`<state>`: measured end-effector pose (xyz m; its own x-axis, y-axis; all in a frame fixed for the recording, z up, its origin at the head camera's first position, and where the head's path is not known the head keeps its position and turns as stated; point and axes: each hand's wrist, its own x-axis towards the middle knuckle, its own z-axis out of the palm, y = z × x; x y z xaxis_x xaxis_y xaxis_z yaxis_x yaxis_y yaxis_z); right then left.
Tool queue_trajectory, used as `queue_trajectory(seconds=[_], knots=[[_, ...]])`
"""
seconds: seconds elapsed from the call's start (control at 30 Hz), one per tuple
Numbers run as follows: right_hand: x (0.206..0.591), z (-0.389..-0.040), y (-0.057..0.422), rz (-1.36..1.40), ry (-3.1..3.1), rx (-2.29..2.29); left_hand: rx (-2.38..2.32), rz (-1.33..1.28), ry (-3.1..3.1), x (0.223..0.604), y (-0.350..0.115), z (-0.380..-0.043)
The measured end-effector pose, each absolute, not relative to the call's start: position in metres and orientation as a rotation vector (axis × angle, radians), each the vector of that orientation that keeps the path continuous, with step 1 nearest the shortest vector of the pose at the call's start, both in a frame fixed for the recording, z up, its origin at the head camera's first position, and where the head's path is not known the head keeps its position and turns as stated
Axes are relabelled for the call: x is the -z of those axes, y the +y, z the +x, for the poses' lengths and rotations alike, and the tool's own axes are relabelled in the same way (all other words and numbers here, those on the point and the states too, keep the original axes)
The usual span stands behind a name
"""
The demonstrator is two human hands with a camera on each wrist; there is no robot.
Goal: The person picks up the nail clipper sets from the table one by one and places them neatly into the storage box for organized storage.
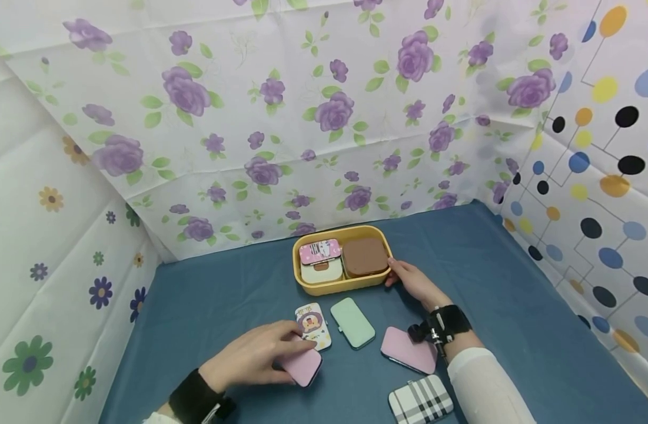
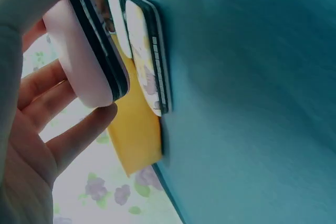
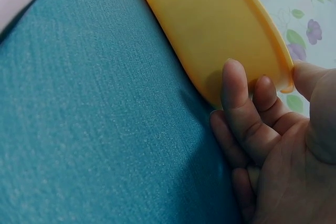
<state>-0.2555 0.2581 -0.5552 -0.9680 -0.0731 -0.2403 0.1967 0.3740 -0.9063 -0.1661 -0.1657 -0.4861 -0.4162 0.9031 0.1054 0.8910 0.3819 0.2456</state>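
Observation:
My left hand (image 1: 255, 355) grips a pink flat case (image 2: 84, 56) with a dark seam, held just above the blue cloth between thumb and fingers. At the yellow bin's (image 1: 350, 287) right end, my right hand (image 3: 283, 140) pinches the rim, thumb on top and fingertips against the outer wall. Inside the bin lie a pink cartoon case (image 1: 319, 251), a white case (image 1: 324, 272) partly under it, and a brown case (image 1: 365, 257). Beside the left hand, a white cartoon-print case (image 1: 317, 333) is partly covered by its fingers.
On the blue cloth (image 1: 223, 294) lie a mint green case (image 1: 353, 323), another pink case (image 1: 405, 348) partly hidden by the right wrist camera, and a black-and-white plaid case (image 1: 421, 401). A floral sheet (image 1: 292, 118) hangs behind the bin, with patterned sheets at both sides.

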Motion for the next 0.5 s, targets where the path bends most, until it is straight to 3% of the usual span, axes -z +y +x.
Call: queue_trajectory(seconds=[0.5], knots=[[0.557, -0.256, 0.258, 0.101, 2.395, 1.65, -0.633, 1.607, 2.901, 0.475, -0.124, -0.19]])
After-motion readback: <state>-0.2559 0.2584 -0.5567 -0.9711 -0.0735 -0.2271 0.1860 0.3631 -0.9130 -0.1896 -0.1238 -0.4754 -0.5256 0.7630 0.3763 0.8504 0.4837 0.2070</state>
